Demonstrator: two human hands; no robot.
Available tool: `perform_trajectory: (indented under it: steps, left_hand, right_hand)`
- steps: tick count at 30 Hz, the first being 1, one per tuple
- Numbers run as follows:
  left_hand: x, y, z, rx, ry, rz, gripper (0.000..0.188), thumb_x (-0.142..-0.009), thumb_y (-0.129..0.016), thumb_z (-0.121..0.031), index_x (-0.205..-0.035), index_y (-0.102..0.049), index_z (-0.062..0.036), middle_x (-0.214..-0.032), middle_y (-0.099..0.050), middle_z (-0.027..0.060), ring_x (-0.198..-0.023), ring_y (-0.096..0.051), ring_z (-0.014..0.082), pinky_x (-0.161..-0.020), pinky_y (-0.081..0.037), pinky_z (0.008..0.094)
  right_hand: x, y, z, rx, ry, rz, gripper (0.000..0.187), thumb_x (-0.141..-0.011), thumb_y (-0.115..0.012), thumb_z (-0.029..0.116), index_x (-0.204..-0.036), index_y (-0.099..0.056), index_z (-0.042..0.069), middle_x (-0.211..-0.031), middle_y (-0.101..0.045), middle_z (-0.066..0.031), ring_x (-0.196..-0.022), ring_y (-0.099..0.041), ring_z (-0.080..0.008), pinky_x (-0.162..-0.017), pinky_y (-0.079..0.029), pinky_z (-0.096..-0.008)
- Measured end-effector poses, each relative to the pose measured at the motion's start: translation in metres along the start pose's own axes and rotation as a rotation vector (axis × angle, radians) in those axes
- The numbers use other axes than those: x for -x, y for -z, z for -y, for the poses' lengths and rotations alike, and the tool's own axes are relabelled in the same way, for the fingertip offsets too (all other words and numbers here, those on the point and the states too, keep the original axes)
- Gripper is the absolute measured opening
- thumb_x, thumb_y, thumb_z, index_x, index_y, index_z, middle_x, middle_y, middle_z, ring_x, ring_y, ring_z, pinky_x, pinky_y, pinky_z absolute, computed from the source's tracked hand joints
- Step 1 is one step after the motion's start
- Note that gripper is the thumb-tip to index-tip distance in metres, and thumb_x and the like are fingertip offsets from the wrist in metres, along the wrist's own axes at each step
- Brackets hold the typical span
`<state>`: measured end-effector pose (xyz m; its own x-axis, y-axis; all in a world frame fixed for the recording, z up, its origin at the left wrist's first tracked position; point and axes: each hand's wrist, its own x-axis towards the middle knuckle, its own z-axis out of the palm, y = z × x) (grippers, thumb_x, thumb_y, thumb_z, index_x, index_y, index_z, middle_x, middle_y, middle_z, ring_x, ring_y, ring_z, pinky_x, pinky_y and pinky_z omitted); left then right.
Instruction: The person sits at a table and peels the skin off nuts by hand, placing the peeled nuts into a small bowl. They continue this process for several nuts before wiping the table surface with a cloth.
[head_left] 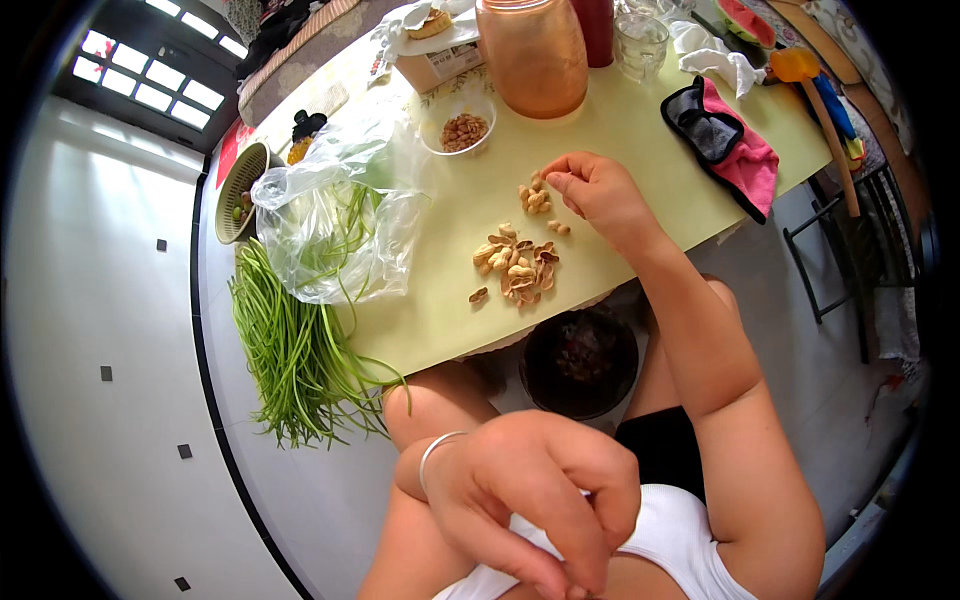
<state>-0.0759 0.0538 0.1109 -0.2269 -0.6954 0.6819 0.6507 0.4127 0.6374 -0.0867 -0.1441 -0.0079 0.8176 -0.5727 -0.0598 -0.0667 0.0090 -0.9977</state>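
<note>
My right hand (600, 195) reaches over the yellow-green tabletop, thumb and forefinger pinched on an unshelled peanut at the edge of a small group of peanuts (534, 199). Nearer to me lies a heap of peanut shells (520, 270), with a loose peanut (559, 227) beside it. My left hand (535, 490), a silver bangle on its wrist, is raised close to my chest, very near the camera. Its fingers are closed and point down at the picture's lower edge; what they hold, if anything, is hidden. A white bowl (438, 140) of shelled peanuts stands farther back.
At left are a clear plastic bag (340, 240), long green stalks (290, 350) hanging over the table edge, and a basket (240, 195). A large amber jar (535, 60) and a glass mug (641, 45) stand behind. Right lies a pink-black cloth item (745, 165). A dark bin (580, 365) sits below.
</note>
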Motion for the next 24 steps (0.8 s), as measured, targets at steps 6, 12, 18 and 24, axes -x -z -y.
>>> perform_trajectory:
  steps: [6, 12, 18, 24]
  left_hand:
    - [0.007, -0.017, 0.013, 0.043, -0.208, -0.063, 0.016, -0.085, -0.071, -0.007, -0.093, -0.068, 0.0062, -0.088, -0.062, 0.0172, -0.073, -0.062, 0.0235, -0.058, -0.049, 0.0288]
    - [0.008, -0.008, -0.014, -0.054, 0.006, -0.158, 0.016, -0.083, -0.071, -0.009, -0.088, -0.069, 0.0056, -0.085, -0.064, 0.0165, -0.072, -0.061, 0.0237, -0.061, -0.048, 0.0304]
    - [0.025, 0.055, 0.003, -0.799, 0.444, -1.14, 0.021, -0.081, -0.073, -0.011, -0.09, -0.065, 0.0062, -0.08, -0.066, 0.0091, -0.072, -0.063, 0.0124, -0.065, -0.05, 0.0231]
    - [0.061, 0.119, 0.031, -0.912, 0.419, -1.221, 0.015, -0.083, -0.071, -0.006, -0.092, -0.063, 0.0031, -0.081, -0.066, 0.0042, -0.071, -0.062, 0.0099, -0.064, -0.048, 0.0202]
  right_hand:
    - [0.007, -0.006, 0.002, 0.616, 0.059, 0.008, 0.02, -0.085, -0.062, 0.017, -0.092, -0.061, -0.002, -0.084, -0.064, -0.0186, -0.081, -0.062, -0.0332, -0.072, -0.048, -0.0393]
    - [0.02, -0.003, 0.014, 1.014, 0.045, 0.148, 0.019, -0.083, -0.064, 0.017, -0.091, -0.059, 0.0, -0.085, -0.064, -0.0184, -0.081, -0.062, -0.0368, -0.072, -0.048, -0.0428]
    - [0.017, -0.005, 0.002, 0.961, 0.11, 0.078, 0.02, -0.084, -0.064, 0.018, -0.092, -0.057, 0.002, -0.082, -0.064, -0.0181, -0.079, -0.062, -0.036, -0.07, -0.048, -0.0441]
    - [0.029, -0.028, 0.015, 0.704, 0.285, -0.005, 0.018, -0.085, -0.062, 0.016, -0.093, -0.057, 0.001, -0.081, -0.065, -0.0181, -0.071, -0.063, -0.0339, -0.064, -0.048, -0.0413]
